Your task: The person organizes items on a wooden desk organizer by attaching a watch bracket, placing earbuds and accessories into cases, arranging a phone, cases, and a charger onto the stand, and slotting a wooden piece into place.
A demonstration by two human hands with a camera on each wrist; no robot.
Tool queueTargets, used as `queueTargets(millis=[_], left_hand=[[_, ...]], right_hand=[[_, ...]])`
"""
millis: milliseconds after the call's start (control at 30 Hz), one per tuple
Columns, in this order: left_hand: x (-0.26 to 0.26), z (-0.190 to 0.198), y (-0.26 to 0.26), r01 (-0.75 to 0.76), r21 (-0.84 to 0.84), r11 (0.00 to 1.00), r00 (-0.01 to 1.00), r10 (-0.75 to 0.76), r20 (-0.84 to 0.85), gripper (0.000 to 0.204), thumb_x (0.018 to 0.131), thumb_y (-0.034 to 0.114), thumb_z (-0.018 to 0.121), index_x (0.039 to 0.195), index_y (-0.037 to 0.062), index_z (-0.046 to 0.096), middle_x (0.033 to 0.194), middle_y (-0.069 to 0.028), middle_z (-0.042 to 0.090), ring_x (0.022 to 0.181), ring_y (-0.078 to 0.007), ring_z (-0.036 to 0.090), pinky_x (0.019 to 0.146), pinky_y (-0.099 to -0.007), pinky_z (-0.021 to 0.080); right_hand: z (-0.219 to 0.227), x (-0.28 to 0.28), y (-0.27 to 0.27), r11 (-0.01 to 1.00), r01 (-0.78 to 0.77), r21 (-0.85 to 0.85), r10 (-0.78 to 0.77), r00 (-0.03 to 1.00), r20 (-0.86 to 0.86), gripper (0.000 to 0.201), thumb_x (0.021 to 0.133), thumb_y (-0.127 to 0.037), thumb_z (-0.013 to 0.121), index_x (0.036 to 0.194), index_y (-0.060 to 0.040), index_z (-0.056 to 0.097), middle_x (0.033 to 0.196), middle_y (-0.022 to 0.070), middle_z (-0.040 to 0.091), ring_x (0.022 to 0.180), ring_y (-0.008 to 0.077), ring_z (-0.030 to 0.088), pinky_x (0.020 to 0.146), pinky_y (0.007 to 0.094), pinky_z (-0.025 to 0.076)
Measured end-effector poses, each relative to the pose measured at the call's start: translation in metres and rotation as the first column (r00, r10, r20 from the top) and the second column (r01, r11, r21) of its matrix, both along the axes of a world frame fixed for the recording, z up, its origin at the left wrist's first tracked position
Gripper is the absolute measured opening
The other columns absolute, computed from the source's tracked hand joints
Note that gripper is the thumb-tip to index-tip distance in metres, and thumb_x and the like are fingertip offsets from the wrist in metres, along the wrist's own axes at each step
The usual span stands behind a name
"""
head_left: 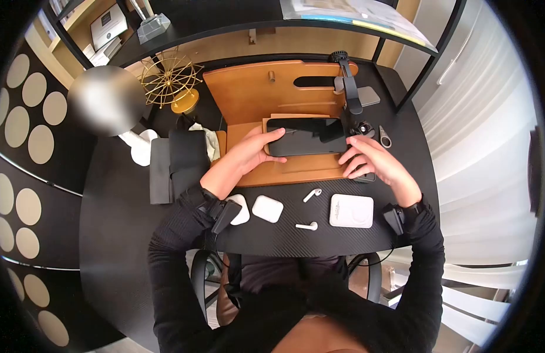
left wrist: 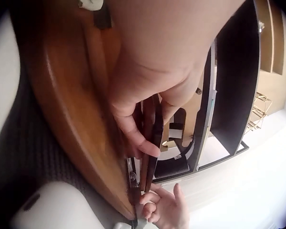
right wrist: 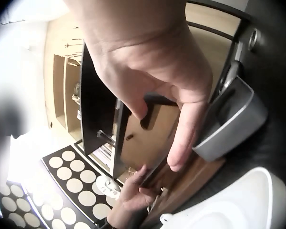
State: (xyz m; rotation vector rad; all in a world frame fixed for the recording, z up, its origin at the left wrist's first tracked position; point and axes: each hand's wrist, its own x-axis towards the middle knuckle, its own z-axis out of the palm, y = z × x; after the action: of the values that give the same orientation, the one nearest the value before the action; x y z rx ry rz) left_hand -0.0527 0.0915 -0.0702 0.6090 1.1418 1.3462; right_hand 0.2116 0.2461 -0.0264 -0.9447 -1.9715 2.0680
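Observation:
A black-screened phone [head_left: 308, 136] with brown edging is held level above an open brown organizer box [head_left: 272, 94]. My left hand [head_left: 249, 150] grips its left end, thumb on top and fingers underneath. In the left wrist view the phone [left wrist: 156, 143] appears as a thin slab between thumb and fingers. My right hand [head_left: 375, 159] is at the phone's right end, fingertips near its edge, fingers loosely bent. The right wrist view shows thumb and forefinger of the right hand [right wrist: 157, 71] spread apart with nothing pinched between them.
In front lie two white rounded cases [head_left: 268, 209], two white earbuds [head_left: 308, 226] and a white rectangular block [head_left: 351, 210]. A dark folded pouch [head_left: 187, 156] and a white lamp base [head_left: 144, 147] stand left. A black clamp arm [head_left: 350, 88] rises behind, below a black shelf [head_left: 225, 32].

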Motion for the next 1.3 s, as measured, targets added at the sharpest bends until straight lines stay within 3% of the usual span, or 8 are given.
queueTargets(millis=[200, 300, 433, 500, 600, 800, 1033, 1300], left_hand=[[-0.003, -0.002, 0.011, -0.004, 0.008, 1.000, 0.997, 0.004, 0.072, 0.041, 0.094, 0.026, 0.063, 0.126, 0.0038, 0.049, 0.115, -0.0083, 0.060, 0.098, -0.0189, 0.062, 0.071, -0.0370, 0.057], [-0.004, 0.000, 0.015, -0.071, 0.042, 0.997, 0.995, 0.068, 0.074, 0.039, 0.093, 0.023, 0.066, 0.124, 0.0060, 0.051, 0.111, -0.0066, 0.062, 0.097, -0.0172, 0.063, 0.069, -0.0353, 0.055], [0.001, 0.001, 0.019, -0.153, 0.041, 0.987, 0.987, 0.151, 0.059, 0.034, 0.095, 0.024, 0.061, 0.124, 0.0088, 0.053, 0.113, -0.0061, 0.062, 0.100, -0.0184, 0.062, 0.075, -0.0388, 0.054], [-0.005, -0.007, 0.024, -0.067, 0.051, 0.996, 0.975, 0.055, 0.215, 0.036, 0.099, 0.028, 0.049, 0.130, 0.0094, 0.049, 0.125, -0.0072, 0.057, 0.109, -0.0220, 0.059, 0.085, -0.0446, 0.052], [0.005, 0.002, 0.026, -0.093, 0.104, 0.990, 0.975, 0.070, 0.210, 0.040, 0.102, 0.033, 0.036, 0.134, 0.0105, 0.046, 0.131, -0.0079, 0.053, 0.117, -0.0254, 0.054, 0.085, -0.0489, 0.052], [0.011, 0.000, 0.027, -0.132, 0.122, 0.984, 0.976, 0.107, 0.191, 0.045, 0.103, 0.032, 0.033, 0.141, 0.0084, 0.038, 0.142, -0.0081, 0.044, 0.128, -0.0284, 0.048, 0.094, -0.0547, 0.048], [0.005, -0.008, 0.022, -0.110, 0.163, 0.981, 0.983, 0.084, 0.163, 0.046, 0.104, 0.031, 0.036, 0.141, 0.0035, 0.036, 0.144, -0.0115, 0.042, 0.126, -0.0302, 0.051, 0.096, -0.0523, 0.049], [0.003, -0.016, 0.026, -0.129, 0.132, 0.983, 0.984, 0.110, 0.140, 0.040, 0.106, 0.028, 0.032, 0.133, 0.0027, 0.046, 0.129, -0.0110, 0.057, 0.115, -0.0224, 0.059, 0.091, -0.0419, 0.052]], right_hand=[[-0.010, -0.017, 0.007, 0.979, -0.076, -0.187, 0.068, 0.996, -0.052, 0.059, 0.096, -0.032, 0.059, 0.128, 0.0112, 0.034, 0.093, 0.0215, 0.066, 0.071, 0.0275, 0.071, 0.065, 0.0337, 0.061], [-0.027, -0.025, 0.017, 0.963, 0.028, -0.267, -0.077, 0.981, -0.175, 0.069, 0.097, -0.023, 0.060, 0.133, 0.0156, 0.016, 0.094, 0.0210, 0.064, 0.074, 0.0252, 0.070, 0.067, 0.0322, 0.061], [-0.036, -0.028, 0.013, 0.955, 0.122, -0.270, -0.173, 0.970, -0.171, 0.070, 0.097, -0.021, 0.060, 0.134, 0.0159, 0.013, 0.096, 0.0205, 0.063, 0.076, 0.0226, 0.069, 0.068, 0.0312, 0.060], [-0.042, -0.023, 0.015, 0.942, 0.124, -0.312, -0.195, 0.958, -0.210, 0.061, 0.097, -0.018, 0.059, 0.132, 0.0133, 0.021, 0.098, 0.0200, 0.062, 0.076, 0.0205, 0.068, 0.069, 0.0302, 0.060], [-0.040, -0.018, 0.010, 0.948, 0.134, -0.289, -0.203, 0.953, -0.223, 0.046, 0.097, -0.017, 0.059, 0.125, 0.0086, 0.033, 0.099, 0.0192, 0.062, 0.076, 0.0191, 0.068, 0.069, 0.0289, 0.060], [-0.038, -0.014, 0.006, 0.953, 0.146, -0.267, -0.219, 0.938, -0.269, 0.027, 0.097, -0.016, 0.058, 0.113, 0.0026, 0.046, 0.099, 0.0171, 0.062, 0.076, 0.0157, 0.068, 0.070, 0.0268, 0.059], [-0.040, -0.019, -0.001, 0.950, 0.159, -0.267, -0.251, 0.901, -0.354, 0.026, 0.097, -0.014, 0.058, 0.114, 0.0015, 0.047, 0.099, 0.0128, 0.061, 0.078, 0.0147, 0.067, 0.072, 0.0250, 0.059], [-0.035, -0.014, -0.013, 0.958, 0.210, -0.195, -0.274, 0.869, -0.412, 0.023, 0.097, -0.011, 0.058, 0.110, 0.0021, 0.044, 0.090, 0.0047, 0.053, 0.080, 0.0143, 0.067, 0.072, 0.0253, 0.059]])
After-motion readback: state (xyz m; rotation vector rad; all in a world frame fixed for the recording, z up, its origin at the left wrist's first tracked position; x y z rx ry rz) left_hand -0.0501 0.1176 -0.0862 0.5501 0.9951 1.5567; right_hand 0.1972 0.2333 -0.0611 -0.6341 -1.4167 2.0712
